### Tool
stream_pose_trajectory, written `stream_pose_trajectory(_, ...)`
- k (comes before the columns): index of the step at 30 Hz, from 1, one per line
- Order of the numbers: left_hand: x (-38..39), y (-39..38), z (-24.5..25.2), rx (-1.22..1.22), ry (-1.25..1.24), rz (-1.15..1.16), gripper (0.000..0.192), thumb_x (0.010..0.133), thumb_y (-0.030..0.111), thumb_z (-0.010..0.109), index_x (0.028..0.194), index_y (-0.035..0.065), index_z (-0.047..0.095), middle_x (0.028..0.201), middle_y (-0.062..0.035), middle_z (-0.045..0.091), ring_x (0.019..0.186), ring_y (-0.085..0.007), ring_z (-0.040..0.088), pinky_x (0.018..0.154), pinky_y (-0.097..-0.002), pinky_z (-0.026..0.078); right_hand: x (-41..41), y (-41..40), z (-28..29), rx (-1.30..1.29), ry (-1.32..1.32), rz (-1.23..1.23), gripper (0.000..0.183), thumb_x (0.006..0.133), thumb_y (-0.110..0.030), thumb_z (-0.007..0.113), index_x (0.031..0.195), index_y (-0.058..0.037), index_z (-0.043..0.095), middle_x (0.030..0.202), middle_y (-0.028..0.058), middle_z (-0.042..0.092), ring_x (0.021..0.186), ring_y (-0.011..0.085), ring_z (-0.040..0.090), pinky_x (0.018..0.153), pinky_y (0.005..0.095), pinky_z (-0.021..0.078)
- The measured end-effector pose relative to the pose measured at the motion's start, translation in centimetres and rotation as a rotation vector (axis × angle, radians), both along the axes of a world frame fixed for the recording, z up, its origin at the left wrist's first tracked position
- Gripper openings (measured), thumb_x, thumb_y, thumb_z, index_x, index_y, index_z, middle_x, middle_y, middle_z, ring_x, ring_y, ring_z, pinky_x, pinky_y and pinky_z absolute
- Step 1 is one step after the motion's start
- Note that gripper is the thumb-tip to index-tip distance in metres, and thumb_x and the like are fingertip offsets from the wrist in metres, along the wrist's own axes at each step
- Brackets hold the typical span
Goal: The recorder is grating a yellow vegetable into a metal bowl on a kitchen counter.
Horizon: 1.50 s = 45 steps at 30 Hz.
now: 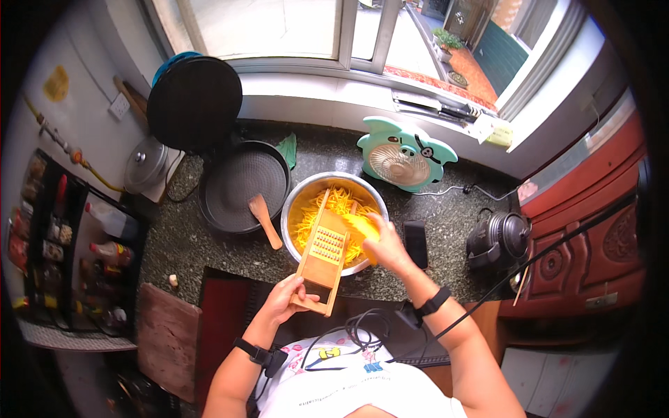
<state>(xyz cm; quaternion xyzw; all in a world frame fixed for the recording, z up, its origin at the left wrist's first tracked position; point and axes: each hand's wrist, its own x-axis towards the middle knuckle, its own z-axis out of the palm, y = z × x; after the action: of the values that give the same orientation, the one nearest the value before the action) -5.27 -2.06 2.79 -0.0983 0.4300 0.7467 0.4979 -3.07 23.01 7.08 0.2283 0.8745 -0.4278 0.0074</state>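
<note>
My left hand grips the lower frame end of a wooden grater with a perforated metal plate. The grater slants up and away over a metal bowl, its far end above the bowl. Yellow-orange vegetable shreds fill much of the bowl and hang partly hidden under the grater. My right hand holds a yellow piece of vegetable, perhaps pumpkin, over the bowl just right of the grater's upper part. Whether the piece touches the grater, I cannot tell.
Left of the bowl is an open electric griddle pan with a wooden spatula across its rim. A turquoise fan, a phone and a dark kettle stand rightward. Knives lie on the sill; a cutting board is lower left.
</note>
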Motion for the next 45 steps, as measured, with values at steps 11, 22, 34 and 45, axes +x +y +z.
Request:
stream_pose_trajectory(11, 2.5, 2.5, -3.6, 0.086, -0.083, 0.026, 0.013, 0.087, 0.022, 0.036, 0.092, 0.0109, 0.037, 0.063, -0.0003, 0.045, 0.077, -0.0232, 0.059, 0.057, -0.0366, 0.05, -0.4, -9.4, -1.1, 0.516, -0.161, 0.059, 0.038, 0.065, -0.022, 0.055, 0.101, -0.0122, 0.051, 0.095, 0.0193, 0.041, 0.075, 0.0357, 0.054, 0.067, 0.0425, 0.0452)
stream_pose_trajectory(22, 3.0, 2.6, -2.8, 0.046, -0.082, 0.042, 0.014, 0.086, 0.021, 0.035, 0.094, 0.009, 0.036, 0.064, -0.0011, 0.044, 0.076, -0.0226, 0.059, 0.058, -0.0378, 0.05, -7.3, -4.6, -5.8, 0.713, -0.003, 0.133, 0.036, 0.065, -0.023, 0.056, 0.099, -0.0122, 0.05, 0.096, 0.0191, 0.039, 0.073, 0.0393, 0.053, 0.066, 0.045, 0.0436)
stream_pose_trajectory(34, 2.7, 2.8, -3.3, 0.068, -0.106, 0.086, 0.013, 0.087, 0.022, 0.036, 0.088, 0.009, 0.036, 0.065, -0.0016, 0.043, 0.075, -0.0234, 0.059, 0.059, -0.04, 0.051, 1.0, -8.4, 0.7, 0.543, -0.237, 0.283, 0.036, 0.065, -0.023, 0.055, 0.099, -0.0132, 0.051, 0.094, 0.0187, 0.042, 0.076, 0.0351, 0.053, 0.068, 0.0419, 0.0446)
stream_pose_trajectory(45, 3.3, 3.2, -3.0, 0.072, -0.099, 0.072, 0.013, 0.087, 0.022, 0.036, 0.089, 0.0087, 0.036, 0.064, -0.0013, 0.043, 0.075, -0.0225, 0.059, 0.059, -0.0382, 0.052, -7.9, -4.2, -5.1, 0.735, -0.271, 0.082, 0.036, 0.066, -0.023, 0.057, 0.099, -0.0129, 0.049, 0.097, 0.0179, 0.038, 0.078, 0.0377, 0.053, 0.069, 0.0438, 0.0433)
